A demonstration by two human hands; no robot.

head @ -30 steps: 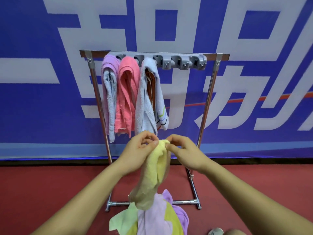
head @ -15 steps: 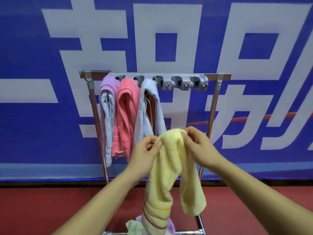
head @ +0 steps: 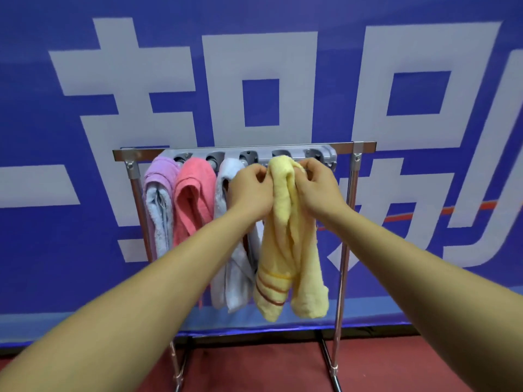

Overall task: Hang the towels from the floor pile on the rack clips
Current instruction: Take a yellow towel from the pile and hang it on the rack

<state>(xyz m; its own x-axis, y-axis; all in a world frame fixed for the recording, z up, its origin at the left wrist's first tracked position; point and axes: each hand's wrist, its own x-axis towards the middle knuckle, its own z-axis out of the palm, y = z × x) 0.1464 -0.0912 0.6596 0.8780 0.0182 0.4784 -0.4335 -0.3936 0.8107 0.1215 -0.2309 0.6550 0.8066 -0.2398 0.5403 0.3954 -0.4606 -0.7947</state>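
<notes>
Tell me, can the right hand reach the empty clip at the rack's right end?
Probably yes: the right hand is just below that clip, nothing between them, though it grips the yellow towel.

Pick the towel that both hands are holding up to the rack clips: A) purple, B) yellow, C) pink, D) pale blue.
B: the left hand and right hand both grip the top fold of the yellow towel, held up at the clip bar.
</notes>
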